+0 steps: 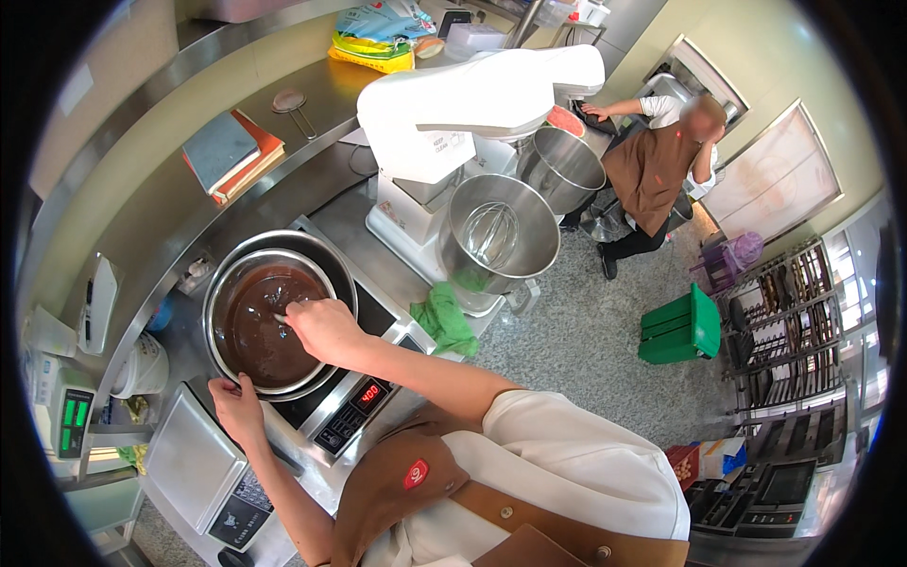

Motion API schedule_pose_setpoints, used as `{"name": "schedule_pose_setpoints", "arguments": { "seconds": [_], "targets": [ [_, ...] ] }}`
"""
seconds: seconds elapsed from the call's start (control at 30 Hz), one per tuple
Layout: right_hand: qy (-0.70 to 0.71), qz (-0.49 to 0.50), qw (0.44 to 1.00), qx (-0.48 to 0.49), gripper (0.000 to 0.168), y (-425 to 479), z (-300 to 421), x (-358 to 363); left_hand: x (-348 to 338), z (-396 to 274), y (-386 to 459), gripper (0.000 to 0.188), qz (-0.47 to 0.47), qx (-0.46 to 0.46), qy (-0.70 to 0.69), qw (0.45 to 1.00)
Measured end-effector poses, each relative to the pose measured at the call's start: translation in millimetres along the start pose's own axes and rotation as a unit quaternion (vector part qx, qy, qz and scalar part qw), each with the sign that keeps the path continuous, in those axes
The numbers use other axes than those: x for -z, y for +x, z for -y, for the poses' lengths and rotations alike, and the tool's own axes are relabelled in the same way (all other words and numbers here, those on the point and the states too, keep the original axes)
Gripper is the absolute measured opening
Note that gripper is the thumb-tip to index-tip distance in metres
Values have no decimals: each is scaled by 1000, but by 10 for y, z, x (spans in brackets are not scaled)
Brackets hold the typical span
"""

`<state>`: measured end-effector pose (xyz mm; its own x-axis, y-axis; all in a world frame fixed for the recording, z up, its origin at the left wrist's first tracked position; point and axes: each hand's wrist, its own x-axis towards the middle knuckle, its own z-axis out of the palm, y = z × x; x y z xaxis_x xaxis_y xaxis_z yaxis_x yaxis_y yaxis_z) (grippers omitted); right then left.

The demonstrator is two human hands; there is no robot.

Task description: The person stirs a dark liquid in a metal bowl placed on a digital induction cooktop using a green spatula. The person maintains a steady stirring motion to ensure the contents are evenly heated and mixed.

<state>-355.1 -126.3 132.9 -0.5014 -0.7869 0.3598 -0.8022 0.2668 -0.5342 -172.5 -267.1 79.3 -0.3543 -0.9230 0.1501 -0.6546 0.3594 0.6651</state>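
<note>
A steel mixing bowl [221, 312] holds glossy brown liquid [258, 340] that looks like melted chocolate. It sits tilted inside a larger steel pot [322, 256] on an induction cooker [379, 312] with a lit red display. My right hand [322, 329] grips the handle of a utensil [280, 319] over the liquid; its lower end is hidden, so its kind is unclear. With thumb and fingers, my left hand [237, 411] pinches the bowl's near rim.
Left of the cooker lies a flat electronic scale [195, 461]. A stand mixer [460, 96] with a steel bowl and whisk [490, 234] stands to the right, beside a green cloth [445, 319]. A shelf edge [283, 152] overhangs behind. Farther off, another person [652, 163] sits near a green bin [680, 329].
</note>
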Motion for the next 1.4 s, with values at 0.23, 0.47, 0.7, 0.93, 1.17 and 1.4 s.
{"name": "schedule_pose_setpoints", "arguments": {
  "seconds": [0.23,0.47,0.7,0.93,1.17,1.4],
  "targets": [
    [71,47,996,16,18,-84,135,-4,25,-34,-13,25,-31,-64,58,996],
    [-15,56,998,32,9,-207,-85,161,60,-107,-38,24,-24,-54,54,997],
    [-65,-2,998,24,12,-163,-361,449,49,-111,-31,25,-17,-46,54,997],
    [-92,-45,995,-21,13,-48,-377,351,74,-175,-52,26,-19,-48,64,997],
    [-25,-32,999,-1,18,-9,-234,5,68,-211,-67,26,-26,-53,63,996],
    [32,6,999,19,17,-20,-10,-31,46,-136,-27,29,-15,-42,64,997]
  ]
}}
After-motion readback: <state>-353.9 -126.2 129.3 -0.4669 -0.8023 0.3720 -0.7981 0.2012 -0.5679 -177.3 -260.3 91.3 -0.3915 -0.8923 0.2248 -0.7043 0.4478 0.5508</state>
